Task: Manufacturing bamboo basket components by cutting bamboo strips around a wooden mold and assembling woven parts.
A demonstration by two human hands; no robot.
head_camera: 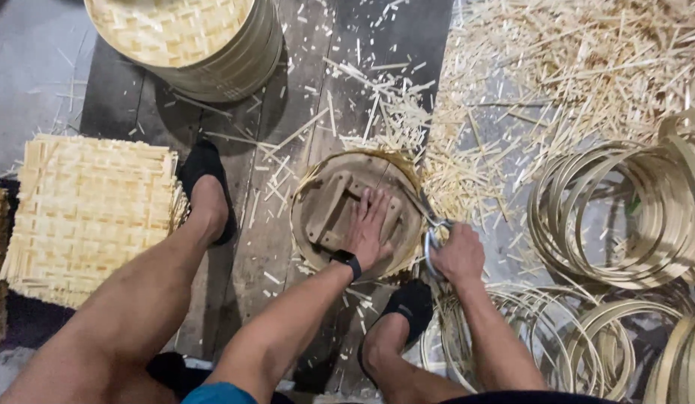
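My left hand (368,228) lies flat, fingers spread, on a round wooden disc (326,217) that sits on a woven bamboo piece on the dark plank floor. Bamboo strip ends stick out around the disc's far rim (362,154). My right hand (458,254) is closed on the handles of a pair of scissors (430,224), whose blades reach the disc's right edge. A black watch is on my left wrist. My feet in black slippers rest on either side of the disc.
A stack of square woven bamboo mats (86,209) lies at the left. Round woven bamboo trays (190,41) are stacked at the top. Bamboo hoops (624,217) pile at the right, more hoops (587,329) below. Cut bamboo slivers (557,67) litter the floor.
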